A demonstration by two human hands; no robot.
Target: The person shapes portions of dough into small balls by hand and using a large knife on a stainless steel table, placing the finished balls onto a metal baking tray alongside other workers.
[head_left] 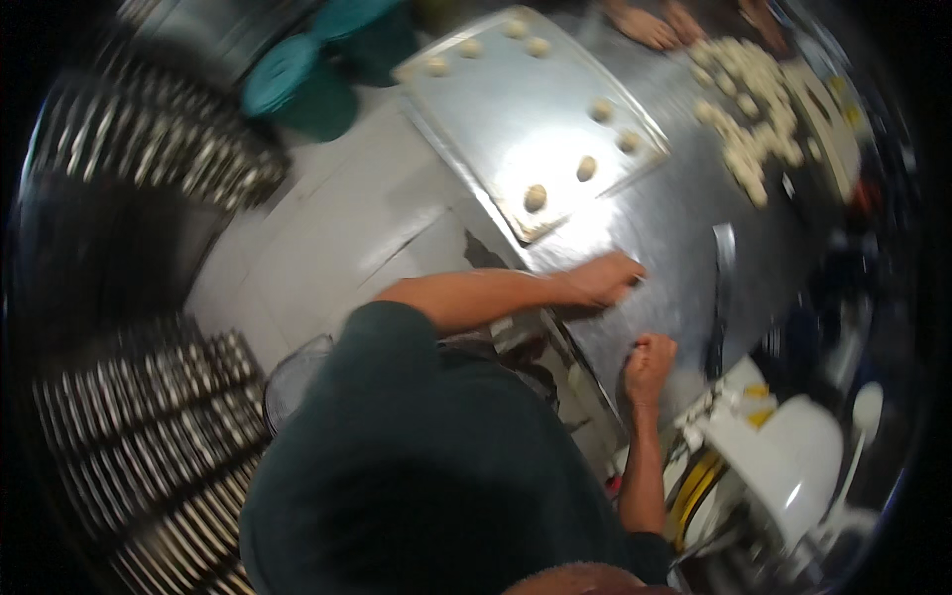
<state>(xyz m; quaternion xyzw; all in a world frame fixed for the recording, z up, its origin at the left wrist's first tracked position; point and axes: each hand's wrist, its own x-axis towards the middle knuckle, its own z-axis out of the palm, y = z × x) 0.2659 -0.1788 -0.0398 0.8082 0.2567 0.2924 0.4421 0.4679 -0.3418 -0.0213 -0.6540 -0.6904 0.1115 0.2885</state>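
Observation:
My left hand point(605, 281) is curled closed over the steel table point(679, 258), just beyond the near corner of a metal tray. Slightly blurred, its fingers hide whatever may be under or in them. My right hand point(651, 369) is also curled, lower on the same table near its edge; what it holds, if anything, does not show. On the tray point(496, 119) sit several round dough balls point(535, 198), spaced apart in two groups. Right of my hands lies a long knife point(724, 258), its pale blade pointing away and its dark handle toward me.
Many small dough pieces point(759, 149) lie heaped at the far right of the table. Another person's hands point(645, 22) rest at the far edge. Teal buckets point(302, 89) stand at the left, beside racks of trays point(149, 426). A white rounded machine or container point(803, 456) stands at lower right.

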